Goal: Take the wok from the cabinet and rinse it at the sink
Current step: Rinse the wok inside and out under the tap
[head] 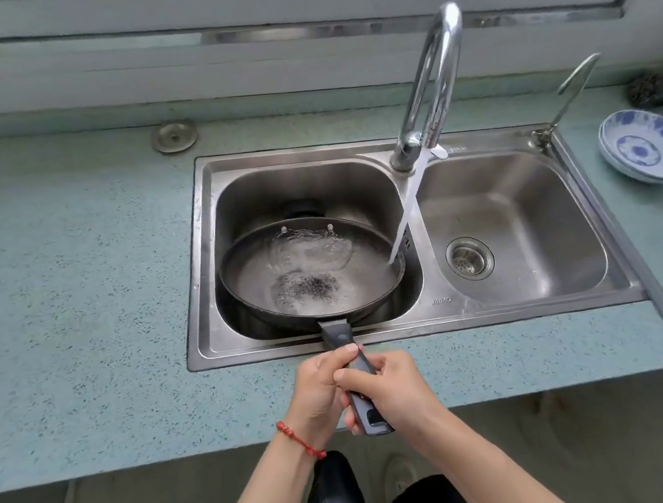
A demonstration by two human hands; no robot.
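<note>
The dark wok (252, 260) sits in the left basin of the steel double sink (201, 273), holding shallow swirling water. Its long grey handle (337, 338) sticks out over the front rim toward me. My left hand (322, 389) and my right hand (392, 390) both grip that handle, left nearer the pan, right nearer the handle's end. A stream of water (406, 212) runs from the chrome faucet (433, 80) and lands at the wok's right rim.
The right basin (530, 191) has a drain strainer (469, 258). A stack of blue-and-white dishes (650, 145) sits on the counter to the right, with a steel scourer (647, 90) behind. A round metal cap (174, 136) lies at back left. The speckled blue-green counter (68, 317) surrounds the sink.
</note>
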